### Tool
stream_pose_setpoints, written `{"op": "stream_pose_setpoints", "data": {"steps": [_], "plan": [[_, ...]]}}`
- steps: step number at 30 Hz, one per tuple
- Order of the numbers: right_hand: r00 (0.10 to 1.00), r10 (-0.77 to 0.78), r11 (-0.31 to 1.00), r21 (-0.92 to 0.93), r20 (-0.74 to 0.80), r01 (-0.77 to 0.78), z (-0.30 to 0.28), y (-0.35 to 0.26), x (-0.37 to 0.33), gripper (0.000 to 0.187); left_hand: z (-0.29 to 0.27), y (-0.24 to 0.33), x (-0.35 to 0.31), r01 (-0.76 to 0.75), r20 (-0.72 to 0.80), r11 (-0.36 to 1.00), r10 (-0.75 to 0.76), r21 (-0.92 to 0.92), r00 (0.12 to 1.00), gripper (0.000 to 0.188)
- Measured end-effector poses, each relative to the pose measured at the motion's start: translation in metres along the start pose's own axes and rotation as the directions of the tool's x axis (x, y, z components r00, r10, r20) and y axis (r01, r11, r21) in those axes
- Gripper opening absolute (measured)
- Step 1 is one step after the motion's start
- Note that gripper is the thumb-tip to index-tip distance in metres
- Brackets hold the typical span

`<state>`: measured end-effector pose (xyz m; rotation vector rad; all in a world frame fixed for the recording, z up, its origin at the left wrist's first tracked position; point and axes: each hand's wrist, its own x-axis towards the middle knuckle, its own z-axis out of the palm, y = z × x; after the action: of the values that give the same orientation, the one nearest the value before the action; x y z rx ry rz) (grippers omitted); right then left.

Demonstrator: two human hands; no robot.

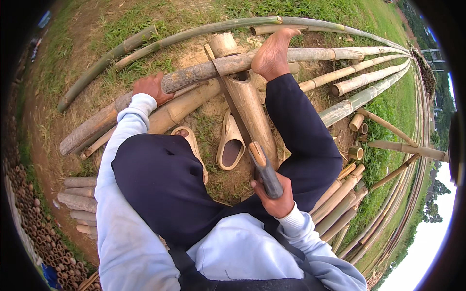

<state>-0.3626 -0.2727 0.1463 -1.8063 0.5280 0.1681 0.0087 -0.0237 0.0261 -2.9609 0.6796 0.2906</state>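
Note:
My right hand (277, 196) is closed around the dark grip of a handsaw (235, 104), whose long blade slants away from me. The blade lies across a bamboo pole (206, 71), far end up beyond it; how deep it has cut I cannot make out. To the left, my left hand (149, 89) is wrapped over the same pole. My bare foot (275, 54) presses on the pole to the right of the blade. Under it, a thick bamboo piece (250, 111) lies pointing toward me.
A beige clog (231, 145) stands between my legs, and another clog (194, 145) is on my other foot. Long green bamboo poles (204, 31) lie beyond. Cut bamboo lengths (340, 199) are stacked at right, more (80, 201) at left, with many short pieces (53, 247) lower left.

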Motion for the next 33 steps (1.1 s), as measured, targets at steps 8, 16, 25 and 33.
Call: {"op": "stream_pose_setpoints", "data": {"steps": [8, 16, 25, 33], "plan": [[0.981, -0.148, 0.981, -0.143, -0.124, 0.13, 0.021, 0.004, 0.075, 0.034, -0.008, 0.008, 0.003, 0.008, 0.056, 1.0, -0.008, -0.003, 0.998, 0.076], [0.996, -0.087, 0.994, -0.075, -0.032, 0.085, -0.008, 0.016, 0.004, 0.037, -0.001, 0.006, 0.001, 0.014, 0.044, 0.999, -0.015, 0.03, 0.999, 0.08], [0.998, -0.067, 0.998, -0.013, 0.005, 0.067, 0.007, 0.008, 0.023, 0.041, 0.002, 0.001, 0.003, -0.024, 0.0, 0.999, 0.024, 0.025, 1.0, 0.074], [0.977, -0.175, 0.979, -0.131, -0.12, 0.159, 0.044, 0.008, 0.15, 0.026, 0.008, 0.001, 0.007, -0.017, -0.018, 1.0, 0.017, -0.026, 1.0, 0.081]]}}
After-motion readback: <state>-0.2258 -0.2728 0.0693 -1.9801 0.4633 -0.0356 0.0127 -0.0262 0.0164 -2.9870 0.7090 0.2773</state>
